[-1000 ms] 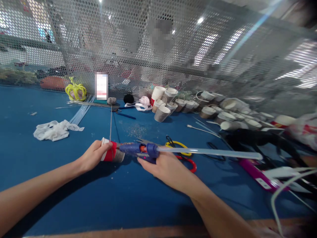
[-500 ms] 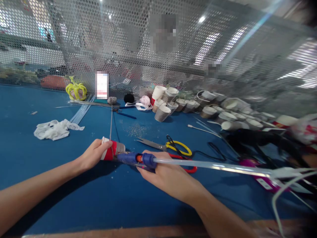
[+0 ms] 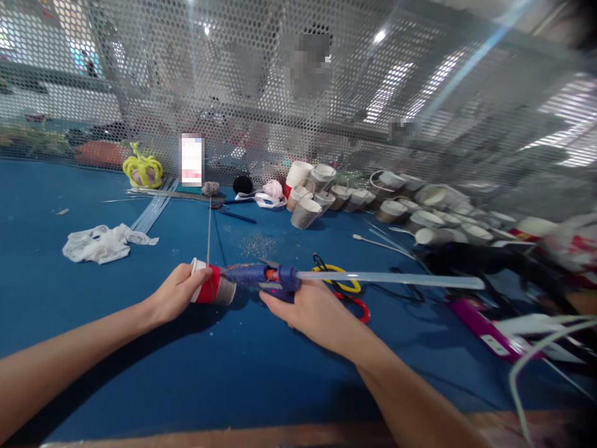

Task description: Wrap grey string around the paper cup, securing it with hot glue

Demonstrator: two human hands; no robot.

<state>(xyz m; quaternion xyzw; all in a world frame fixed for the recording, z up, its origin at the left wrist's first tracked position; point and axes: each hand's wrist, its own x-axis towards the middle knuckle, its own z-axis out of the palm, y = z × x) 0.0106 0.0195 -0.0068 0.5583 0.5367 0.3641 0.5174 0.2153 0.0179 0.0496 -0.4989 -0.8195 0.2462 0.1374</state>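
Note:
My left hand is closed around a red and white paper cup lying on its side, its far end wrapped in grey twine. A strand of twine runs from the cup back to a small ball of twine. In my right hand is a blue hot glue gun, its nozzle at the upper side of the cup by the edge of the wrapped part. A long clear glue stick sticks out of its rear. Scissors with yellow and red handles lie partly hidden behind the gun and hand.
Several twine-wrapped cups stand at the back right. A crumpled white plastic bag, spare glue sticks and a yellow braided item lie at left. A purple power strip with cables sits at right, before a perforated metal screen.
The glue gun and my right hand have moved: the gun is higher, its nozzle now above the cup's side, and the glue stick's rear end has swung up. My left hand stays nearly still.

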